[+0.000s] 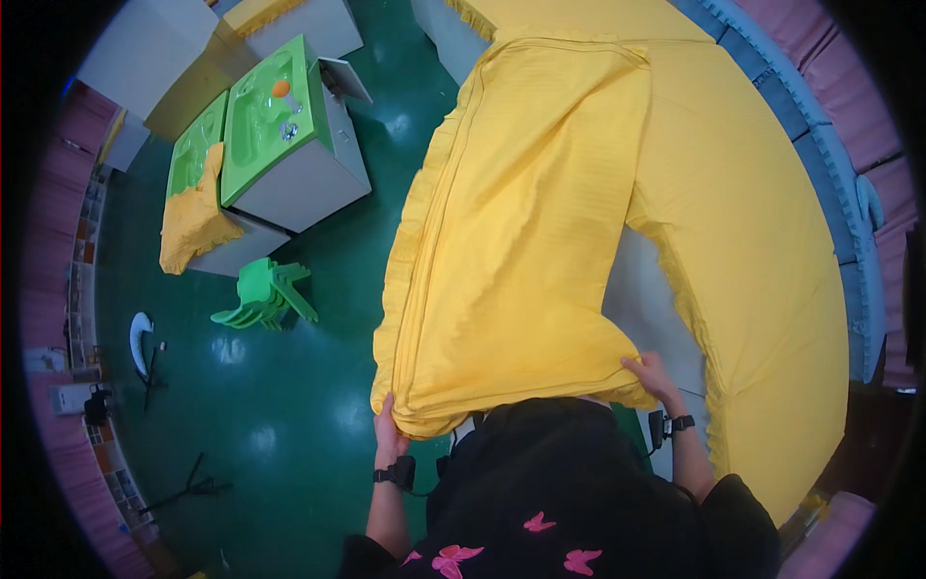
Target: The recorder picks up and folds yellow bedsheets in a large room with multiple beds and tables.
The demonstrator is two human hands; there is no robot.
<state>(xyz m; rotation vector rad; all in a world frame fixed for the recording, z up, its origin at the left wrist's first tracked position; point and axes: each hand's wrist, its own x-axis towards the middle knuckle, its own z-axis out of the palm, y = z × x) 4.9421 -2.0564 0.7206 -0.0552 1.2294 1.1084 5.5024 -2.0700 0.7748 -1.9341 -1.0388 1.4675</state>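
Observation:
A yellow ruffled cloth cover is stretched out in front of me, with long seam lines along its left side. My left hand is closed on its near left corner, the fingertips partly under the fabric. At the near right corner my right hand pinches the edge between thumb and fingers. The cover's far end lies on a long yellow-covered surface, and soft creases run across its middle. Both wrists wear black bands with small devices.
On the left stand green-topped sink units, one with a yellow cloth draped over it. Stacked green chairs stand on the green floor. Blue padded panels line the far right. Tripods stand at the left.

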